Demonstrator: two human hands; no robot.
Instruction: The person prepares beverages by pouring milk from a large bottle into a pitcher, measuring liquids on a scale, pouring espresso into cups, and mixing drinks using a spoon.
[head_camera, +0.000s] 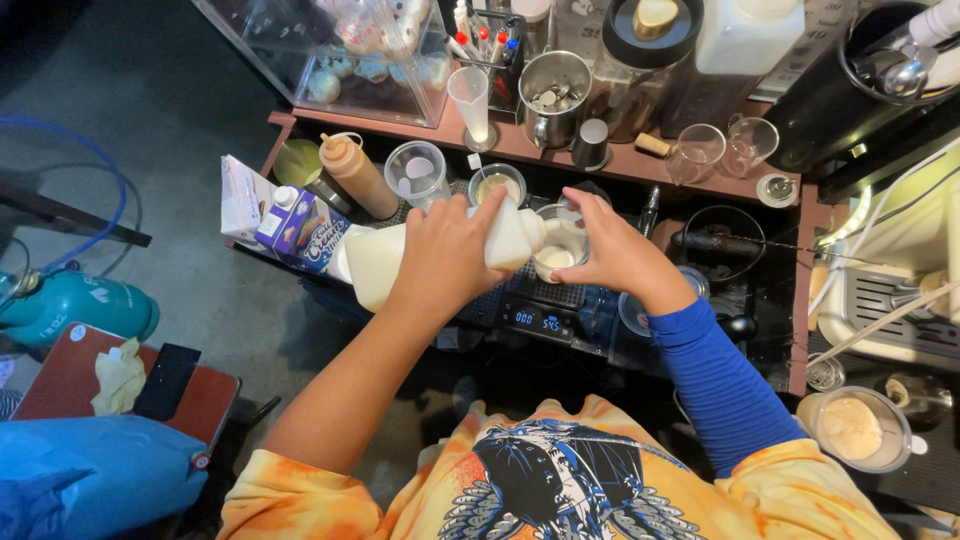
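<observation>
My left hand (448, 255) grips a large white plastic milk jug (375, 262), tipped on its side with its spout over a small clear cup (558, 250). White liquid lies in the cup. My right hand (610, 245) wraps around that cup and steadies it on a digital scale (535, 318) with a lit blue display. Just behind the hands stands another small cup (497, 183) with pale liquid.
A blue milk carton (300, 225), a tan squeeze bottle (358, 175) and an empty clear cup (415, 172) stand to the left. A shelf behind carries a metal pitcher (555, 95), glasses (697, 150) and a pen holder. A teal gas cylinder (75, 305) lies on the floor at left.
</observation>
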